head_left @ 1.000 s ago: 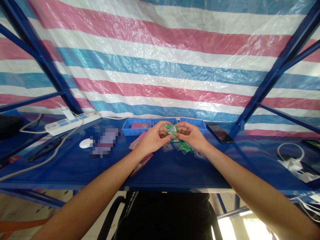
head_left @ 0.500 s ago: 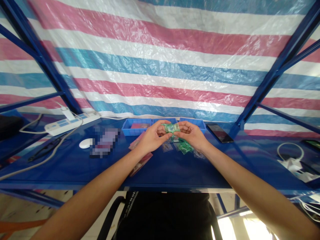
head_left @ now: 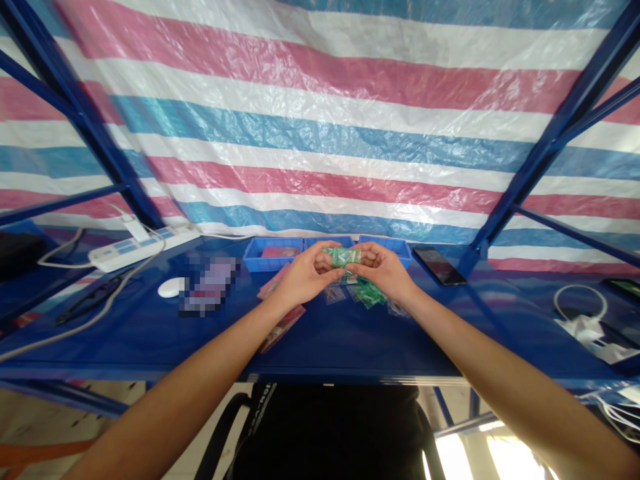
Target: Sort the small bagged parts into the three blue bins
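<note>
Both hands meet over the middle of the blue table, pinching a small green-tinted clear plastic bag (head_left: 344, 257) between them. My left hand (head_left: 311, 273) is closed on the bag's left side, thumb in front. On its right side my right hand (head_left: 383, 270) is closed too, thumb and fingers pressed together. What the bag contains is too small to make out. Several green bags (head_left: 369, 293) lie in a pile just below my right hand. A clear little bag (head_left: 334, 294) rests beside them. Pinkish-red bags (head_left: 284, 327) lie partly under my left forearm.
Three blue bins stand in a row at the back, the left bin (head_left: 253, 265) holding something pink. A dark phone (head_left: 440, 265) lies right of them. Leftward are a white mouse (head_left: 171, 287), a power strip (head_left: 145, 248) and cables. A white charger (head_left: 587, 330) sits far right.
The green bag between my hands looks flatter and more spread out than before. Both hands have stayed almost in place.
</note>
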Available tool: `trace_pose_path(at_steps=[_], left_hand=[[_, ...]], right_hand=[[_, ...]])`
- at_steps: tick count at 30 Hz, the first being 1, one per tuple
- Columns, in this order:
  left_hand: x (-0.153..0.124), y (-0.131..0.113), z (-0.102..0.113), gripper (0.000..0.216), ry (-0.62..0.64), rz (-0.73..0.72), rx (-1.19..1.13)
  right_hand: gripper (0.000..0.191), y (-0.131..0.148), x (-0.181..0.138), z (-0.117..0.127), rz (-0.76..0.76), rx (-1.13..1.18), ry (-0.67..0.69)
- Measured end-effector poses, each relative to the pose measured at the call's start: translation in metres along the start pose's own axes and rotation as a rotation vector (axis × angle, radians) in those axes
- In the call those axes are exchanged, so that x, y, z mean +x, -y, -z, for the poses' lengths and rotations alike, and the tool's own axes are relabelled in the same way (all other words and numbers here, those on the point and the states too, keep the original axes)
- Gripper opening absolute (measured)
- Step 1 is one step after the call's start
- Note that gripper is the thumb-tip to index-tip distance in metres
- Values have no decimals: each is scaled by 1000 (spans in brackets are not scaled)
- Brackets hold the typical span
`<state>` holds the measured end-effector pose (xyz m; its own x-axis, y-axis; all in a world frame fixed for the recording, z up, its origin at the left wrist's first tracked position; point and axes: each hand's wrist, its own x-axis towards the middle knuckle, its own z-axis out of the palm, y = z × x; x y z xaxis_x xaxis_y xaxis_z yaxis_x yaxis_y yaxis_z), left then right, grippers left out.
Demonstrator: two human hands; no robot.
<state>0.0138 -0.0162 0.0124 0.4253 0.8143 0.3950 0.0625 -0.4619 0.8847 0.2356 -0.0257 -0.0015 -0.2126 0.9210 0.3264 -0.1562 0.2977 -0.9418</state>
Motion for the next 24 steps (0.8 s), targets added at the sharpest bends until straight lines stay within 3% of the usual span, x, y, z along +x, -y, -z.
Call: trace_pose_path(at_steps=[10, 18, 24], left_hand=[[-6, -5, -3, 57, -42, 0, 193], [0, -1, 0, 55, -12, -7, -7], [-2, -1, 0, 55, 9, 31, -29]], right_hand=[[55, -11, -3, -1, -16, -132, 34], [45, 1, 0, -2, 14, -55, 24], [48, 2, -1, -4, -19, -22, 28]])
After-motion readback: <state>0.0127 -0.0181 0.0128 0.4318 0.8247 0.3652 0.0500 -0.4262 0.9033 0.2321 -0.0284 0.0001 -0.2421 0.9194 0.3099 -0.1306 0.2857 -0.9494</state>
